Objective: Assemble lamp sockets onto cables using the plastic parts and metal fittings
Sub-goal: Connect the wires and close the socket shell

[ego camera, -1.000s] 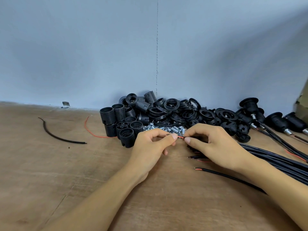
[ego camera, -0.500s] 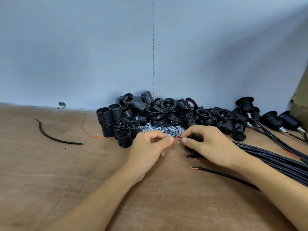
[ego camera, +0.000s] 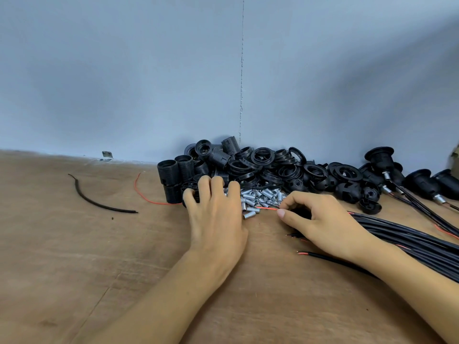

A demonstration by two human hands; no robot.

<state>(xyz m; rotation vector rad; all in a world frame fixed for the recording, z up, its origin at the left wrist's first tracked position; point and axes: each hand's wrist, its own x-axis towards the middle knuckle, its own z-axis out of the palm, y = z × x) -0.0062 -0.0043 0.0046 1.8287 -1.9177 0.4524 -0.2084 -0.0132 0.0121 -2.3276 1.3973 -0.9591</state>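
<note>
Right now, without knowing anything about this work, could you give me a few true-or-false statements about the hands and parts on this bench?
1. The right hand pinches a thin red wire. True.
2. The left hand pinches that wire too. False: it reaches, fingers spread, over the black threaded sockets, not the wire.
3. The silver metal fittings lie heaped in front of the black plastic rings. True.
4. The bundle of black cables lies at the person's left. False: it lies at the right, running under the right forearm.
</note>
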